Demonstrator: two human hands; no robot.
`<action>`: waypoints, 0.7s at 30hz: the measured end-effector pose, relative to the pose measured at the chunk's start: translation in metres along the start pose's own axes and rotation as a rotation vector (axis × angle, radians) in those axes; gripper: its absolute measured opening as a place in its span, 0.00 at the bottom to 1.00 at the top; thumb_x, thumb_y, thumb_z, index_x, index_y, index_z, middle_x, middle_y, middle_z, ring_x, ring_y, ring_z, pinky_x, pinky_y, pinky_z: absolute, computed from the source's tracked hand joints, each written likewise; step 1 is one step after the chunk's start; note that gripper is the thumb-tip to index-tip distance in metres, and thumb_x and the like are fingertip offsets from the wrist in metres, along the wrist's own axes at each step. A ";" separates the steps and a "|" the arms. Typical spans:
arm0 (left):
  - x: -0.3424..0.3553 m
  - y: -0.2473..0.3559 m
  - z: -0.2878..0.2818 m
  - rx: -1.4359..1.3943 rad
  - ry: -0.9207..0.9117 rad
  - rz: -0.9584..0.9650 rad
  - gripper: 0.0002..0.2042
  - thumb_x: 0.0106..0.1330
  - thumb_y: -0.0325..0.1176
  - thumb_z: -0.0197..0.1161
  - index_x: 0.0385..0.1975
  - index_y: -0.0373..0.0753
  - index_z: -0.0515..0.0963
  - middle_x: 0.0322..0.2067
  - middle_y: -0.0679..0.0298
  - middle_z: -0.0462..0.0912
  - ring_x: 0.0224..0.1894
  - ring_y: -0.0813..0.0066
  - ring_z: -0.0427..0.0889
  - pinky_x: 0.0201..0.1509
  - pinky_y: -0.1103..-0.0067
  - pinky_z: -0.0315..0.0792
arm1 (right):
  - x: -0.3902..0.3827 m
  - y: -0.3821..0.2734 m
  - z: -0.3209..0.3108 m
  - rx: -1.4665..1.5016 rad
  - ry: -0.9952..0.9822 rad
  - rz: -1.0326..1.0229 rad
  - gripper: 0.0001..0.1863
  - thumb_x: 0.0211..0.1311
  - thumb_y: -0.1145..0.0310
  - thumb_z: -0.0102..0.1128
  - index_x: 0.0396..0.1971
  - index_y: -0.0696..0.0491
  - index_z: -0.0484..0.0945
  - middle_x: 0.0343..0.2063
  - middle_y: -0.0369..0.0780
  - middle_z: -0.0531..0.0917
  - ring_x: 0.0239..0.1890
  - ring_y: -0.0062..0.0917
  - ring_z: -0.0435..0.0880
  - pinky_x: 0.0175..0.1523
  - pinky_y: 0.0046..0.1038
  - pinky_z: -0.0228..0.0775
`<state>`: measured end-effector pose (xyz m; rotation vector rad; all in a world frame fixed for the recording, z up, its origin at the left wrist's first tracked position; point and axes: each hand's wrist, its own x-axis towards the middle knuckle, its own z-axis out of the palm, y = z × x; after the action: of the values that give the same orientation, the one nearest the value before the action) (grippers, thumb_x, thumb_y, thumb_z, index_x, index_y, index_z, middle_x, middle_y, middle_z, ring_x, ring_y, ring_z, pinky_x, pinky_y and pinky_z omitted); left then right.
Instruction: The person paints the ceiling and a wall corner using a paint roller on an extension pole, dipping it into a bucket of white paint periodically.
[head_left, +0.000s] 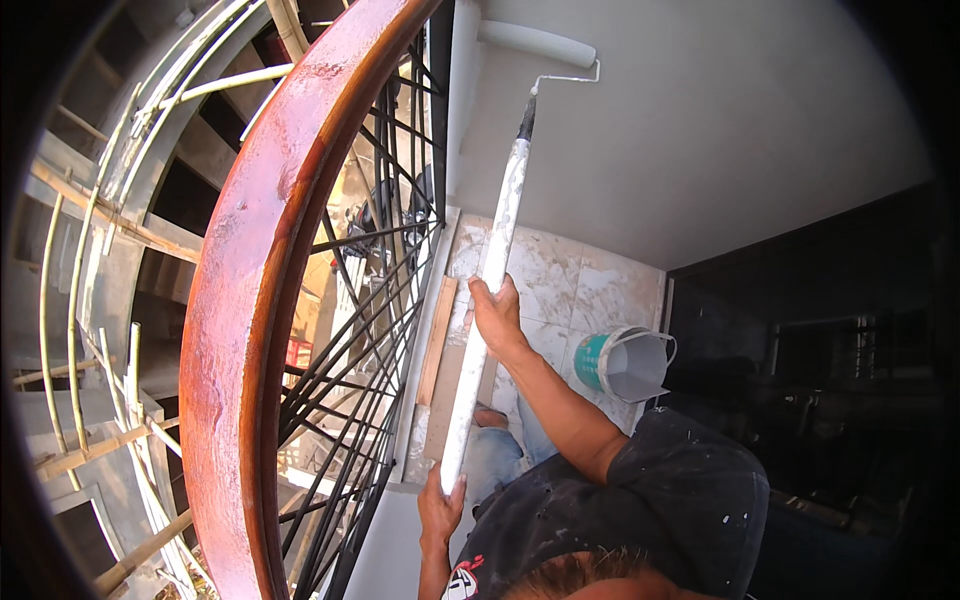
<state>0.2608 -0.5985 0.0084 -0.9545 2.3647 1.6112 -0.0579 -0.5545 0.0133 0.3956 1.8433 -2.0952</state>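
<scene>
Both my hands are closed round a long white paint-spattered pole. My right hand grips it partway up. Lower down, near the pole's bottom end, my left hand holds it. A dark grip joins the pole to a thin bent wire frame. On that frame is a white paint roller, up against the grey wall near its left corner; whether it touches the wall I cannot tell. Right of my right forearm, a white and green bucket with a raised handle stands on the floor.
A glossy reddish-brown handrail curves along my left, above a railing of crossed black bars. Beyond it are bamboo poles and a lower level. A wooden strip lies beside the railing on smeared floor tiles. Dark glossy panels stand right.
</scene>
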 end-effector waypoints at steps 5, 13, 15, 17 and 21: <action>-0.004 -0.013 -0.006 0.105 0.003 0.022 0.19 0.63 0.38 0.64 0.51 0.37 0.73 0.32 0.45 0.82 0.34 0.46 0.83 0.37 0.65 0.76 | 0.012 0.036 -0.007 -0.003 -0.001 0.072 0.18 0.64 0.65 0.56 0.46 0.60 0.66 0.26 0.40 0.75 0.16 0.23 0.75 0.18 0.26 0.71; -0.004 -0.017 0.003 0.066 0.017 0.020 0.20 0.63 0.37 0.65 0.52 0.37 0.72 0.33 0.45 0.82 0.33 0.47 0.84 0.36 0.66 0.76 | -0.004 0.004 -0.003 0.106 -0.077 0.054 0.17 0.65 0.65 0.56 0.47 0.57 0.65 0.29 0.38 0.72 0.18 0.18 0.71 0.17 0.24 0.66; 0.000 -0.015 0.002 0.077 0.017 0.026 0.20 0.63 0.37 0.65 0.52 0.37 0.72 0.33 0.45 0.83 0.33 0.46 0.84 0.36 0.66 0.76 | -0.001 0.010 -0.002 0.100 -0.044 0.057 0.19 0.64 0.66 0.56 0.49 0.60 0.65 0.27 0.39 0.73 0.17 0.20 0.72 0.18 0.25 0.68; 0.001 -0.011 -0.002 0.104 -0.007 -0.010 0.20 0.63 0.37 0.65 0.52 0.37 0.72 0.32 0.45 0.83 0.33 0.46 0.84 0.36 0.65 0.76 | 0.007 0.019 -0.002 0.093 -0.025 0.059 0.21 0.64 0.66 0.56 0.50 0.63 0.64 0.26 0.40 0.74 0.16 0.20 0.72 0.19 0.26 0.68; 0.003 -0.010 -0.004 0.159 -0.034 -0.080 0.20 0.64 0.38 0.64 0.52 0.37 0.71 0.31 0.45 0.83 0.33 0.45 0.84 0.36 0.64 0.76 | 0.019 0.046 -0.006 0.048 -0.017 0.086 0.23 0.64 0.65 0.56 0.51 0.65 0.64 0.27 0.41 0.74 0.17 0.22 0.72 0.20 0.27 0.68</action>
<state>0.2654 -0.6060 0.0009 -0.9678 2.3581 1.3762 -0.0564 -0.5552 -0.0367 0.4587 1.7380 -2.0820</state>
